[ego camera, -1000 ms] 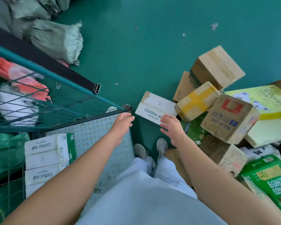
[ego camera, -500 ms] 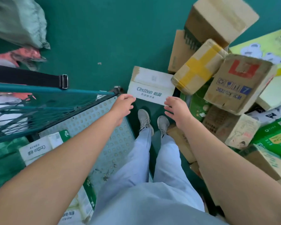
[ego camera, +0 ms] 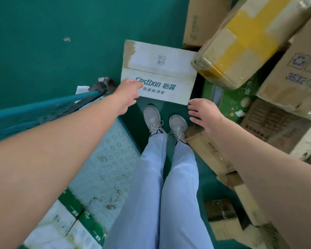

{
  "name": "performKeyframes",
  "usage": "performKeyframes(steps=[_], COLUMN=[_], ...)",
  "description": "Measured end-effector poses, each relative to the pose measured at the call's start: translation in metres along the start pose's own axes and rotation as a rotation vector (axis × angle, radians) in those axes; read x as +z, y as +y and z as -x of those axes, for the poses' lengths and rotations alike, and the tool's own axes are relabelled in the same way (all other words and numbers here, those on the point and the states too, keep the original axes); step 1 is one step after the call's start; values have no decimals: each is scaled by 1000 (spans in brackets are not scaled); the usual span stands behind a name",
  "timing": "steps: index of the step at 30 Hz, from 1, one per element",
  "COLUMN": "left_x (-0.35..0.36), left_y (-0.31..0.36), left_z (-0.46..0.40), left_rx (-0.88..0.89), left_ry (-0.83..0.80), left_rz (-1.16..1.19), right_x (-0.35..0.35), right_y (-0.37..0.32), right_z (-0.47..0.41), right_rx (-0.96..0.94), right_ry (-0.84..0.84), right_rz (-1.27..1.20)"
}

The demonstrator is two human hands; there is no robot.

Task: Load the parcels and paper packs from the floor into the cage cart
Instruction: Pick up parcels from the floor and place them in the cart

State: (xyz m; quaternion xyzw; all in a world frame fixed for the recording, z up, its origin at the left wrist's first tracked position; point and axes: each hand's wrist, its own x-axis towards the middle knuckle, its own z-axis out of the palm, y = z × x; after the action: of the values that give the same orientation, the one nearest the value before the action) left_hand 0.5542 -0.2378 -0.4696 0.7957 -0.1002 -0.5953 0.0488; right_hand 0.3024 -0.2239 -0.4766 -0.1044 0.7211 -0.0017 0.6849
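The Cestbon carton (ego camera: pixel 158 79) lies on the floor (ego camera: pixel 61 42) before the feet; both hands have dropped closer, left grip (ego camera: pixel 128 92) wide over its near corner, right grip (ego camera: pixel 203 112) spread just beside. Lifting looks imminent.

Head view, looking straight down. At centre, a white Cestbon carton (ego camera: pixel 159 74) lies on the green floor (ego camera: pixel 43 42), just above two grey shoes (ego camera: pixel 166 123). The left hand (ego camera: pixel 128 93) overlaps the carton's lower-left corner, fingers extended over the printed face. The right hand (ego camera: pixel 204 113), fingers spread, sits just below the carton's lower-right corner. At left, the cage cart (ego camera: pixel 104 155) shows a teal rail and perforated deck carrying white-and-green cartons (ego camera: pixel 68 221). At upper right, a yellow-taped parcel (ego camera: pixel 241 42) overhangs piled brown boxes (ego camera: pixel 294 76).
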Motion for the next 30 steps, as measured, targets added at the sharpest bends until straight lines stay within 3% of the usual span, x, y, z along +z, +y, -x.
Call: performKeyframes(steps=[6, 17, 30], left_x=[1, -6, -42], left_y=[-19, -44, -72], left_z=[-102, -231, -275], left_rx=[-16, 3, -65], left_ry=[60, 320, 196], left_rz=[-15, -91, 2], right_x=[14, 41, 40], right_y=[4, 9, 22], right_z=[-89, -209, -232], right_rx=[72, 57, 75], right_ry=[58, 177, 211], right_rz=[67, 71, 80])
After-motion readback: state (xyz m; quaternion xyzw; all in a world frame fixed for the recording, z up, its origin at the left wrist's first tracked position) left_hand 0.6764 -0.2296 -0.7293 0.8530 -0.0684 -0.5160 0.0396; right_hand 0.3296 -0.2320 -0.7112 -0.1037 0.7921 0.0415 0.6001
